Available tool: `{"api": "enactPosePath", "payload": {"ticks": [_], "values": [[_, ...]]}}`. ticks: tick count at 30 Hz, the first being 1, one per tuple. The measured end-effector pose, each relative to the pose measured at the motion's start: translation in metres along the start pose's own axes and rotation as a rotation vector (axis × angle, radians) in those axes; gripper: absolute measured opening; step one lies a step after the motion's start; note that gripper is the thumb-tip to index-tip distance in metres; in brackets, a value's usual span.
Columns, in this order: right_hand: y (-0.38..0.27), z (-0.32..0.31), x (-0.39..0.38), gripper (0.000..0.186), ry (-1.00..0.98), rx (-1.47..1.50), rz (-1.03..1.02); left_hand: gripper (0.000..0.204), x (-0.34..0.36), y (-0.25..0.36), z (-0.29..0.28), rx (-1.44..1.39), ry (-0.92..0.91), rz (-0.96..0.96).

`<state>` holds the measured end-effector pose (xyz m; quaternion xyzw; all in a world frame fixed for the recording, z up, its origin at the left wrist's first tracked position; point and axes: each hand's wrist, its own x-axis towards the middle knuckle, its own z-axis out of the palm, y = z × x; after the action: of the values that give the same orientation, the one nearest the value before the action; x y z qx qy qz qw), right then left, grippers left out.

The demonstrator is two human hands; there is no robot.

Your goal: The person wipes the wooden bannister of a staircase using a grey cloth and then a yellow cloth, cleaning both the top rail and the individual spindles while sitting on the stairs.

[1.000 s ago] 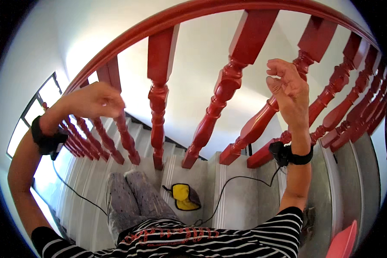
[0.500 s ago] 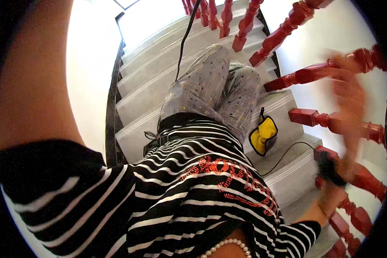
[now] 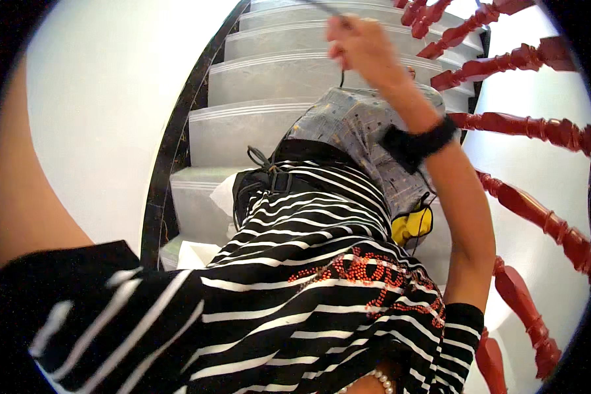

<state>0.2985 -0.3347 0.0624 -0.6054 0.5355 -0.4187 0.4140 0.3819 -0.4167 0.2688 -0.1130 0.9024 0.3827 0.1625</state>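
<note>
My right hand [image 3: 364, 49] is raised above my knees, slightly blurred, with its fingers closed on a thin black cord [image 3: 320, 6]. One stretch of the cord runs up from the fist to the top edge, and another hangs below it toward my grey patterned trousers [image 3: 338, 115]. A black band [image 3: 419, 146] wraps the right wrist. My left arm [image 3: 43, 203] reaches up along the left rim, and its hand is out of the picture. Beside my right thigh is a yellow cloth piece with black edging [image 3: 410, 224], partly covered by my body.
Grey stair steps [image 3: 253, 115] rise ahead of me. Red turned balusters [image 3: 532, 209] line the right side. A white wall [image 3: 105, 111] with a dark skirting [image 3: 171, 177] stands at the left. Something white [image 3: 200, 253] lies by my left hip.
My right hand has left the red balusters at the right and come up to the middle, where it now grips the black cord. The view has shifted, and white material shows by my left hip.
</note>
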Motion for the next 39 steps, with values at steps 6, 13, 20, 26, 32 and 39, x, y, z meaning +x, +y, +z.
{"api": "enactPosePath", "payload": {"ticks": [6,13,20,26,32,39], "values": [[0.064,0.0,-0.002,0.031,-0.252,-0.508,-0.183,0.028,-0.001,-0.007,0.004,0.018,0.012,-0.028],[0.023,0.049,0.009,0.022,-0.194,-0.511,-0.44,0.03,-0.008,-0.049,0.025,0.077,-0.143,-0.146],[-0.058,-0.035,-0.025,0.021,-0.371,-0.75,-0.297,0.036,-0.091,-0.065,0.173,0.138,-0.321,-0.317],[-0.028,0.051,-0.047,0.01,-0.614,-0.597,-0.347,0.033,-0.105,-0.117,0.279,0.037,-0.195,-0.363],[-0.014,0.014,-0.052,0.022,-0.614,-0.594,-0.417,0.036,-0.119,-0.13,0.27,-0.216,-0.199,-0.217],[-0.012,-0.014,-0.063,0.025,-0.593,-0.556,-0.277,0.023,-0.125,-0.139,0.269,-0.588,-0.178,-0.192]]}}
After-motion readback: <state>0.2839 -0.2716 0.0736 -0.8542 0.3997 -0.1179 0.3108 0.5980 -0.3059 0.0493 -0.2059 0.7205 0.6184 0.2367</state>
